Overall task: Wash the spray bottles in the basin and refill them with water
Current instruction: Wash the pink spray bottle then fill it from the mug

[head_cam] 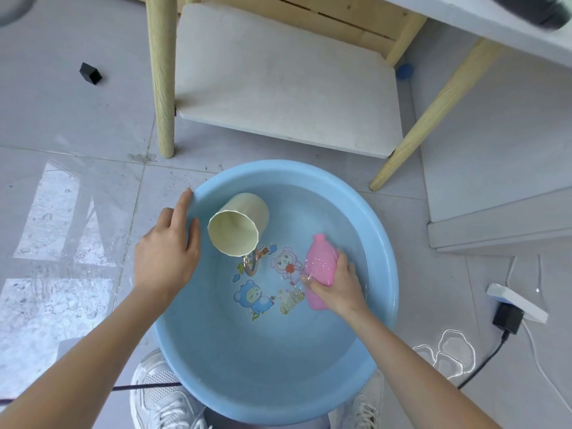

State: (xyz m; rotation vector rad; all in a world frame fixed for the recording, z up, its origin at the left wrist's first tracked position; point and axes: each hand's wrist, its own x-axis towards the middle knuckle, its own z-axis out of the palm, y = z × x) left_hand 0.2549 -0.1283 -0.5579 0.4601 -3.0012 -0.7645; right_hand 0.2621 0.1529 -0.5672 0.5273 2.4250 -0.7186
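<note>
Grey floor tiles (93,125) fill most of the head view, with a pale wooden table leg (161,72) and a white lower shelf (278,72) at the top. A round blue basin (263,366) holding shallow water sits on the floor, just in front of a pair of white shoes (161,397).

A pink bottle (320,261) lies in the right half of the basin, partly under water. Its long axis runs nearly straight away from the person. The narrow neck points to the far side and the base points back toward the person. No cap or spray head shows on the neck. The right hand (337,286) grips the bottle round its lower middle, with the fingers curled over the body and wet at the tips.

The left hand (167,255) rests on the basin's left rim. Its fingers are stretched out fairly straight along the edge and its thumb lies just inside, and it holds nothing.

A cream cup (244,212) lies tilted in the basin just beside that thumb, with its open mouth facing the person. Cartoon pictures (253,298) show through the water on the bottom, between cup and bottle.

To the right on the floor are small puddles (448,351), a white power strip (517,301) and a black plug (507,317) seated in it. A small black block (90,73) sits well apart at the upper left.
</note>
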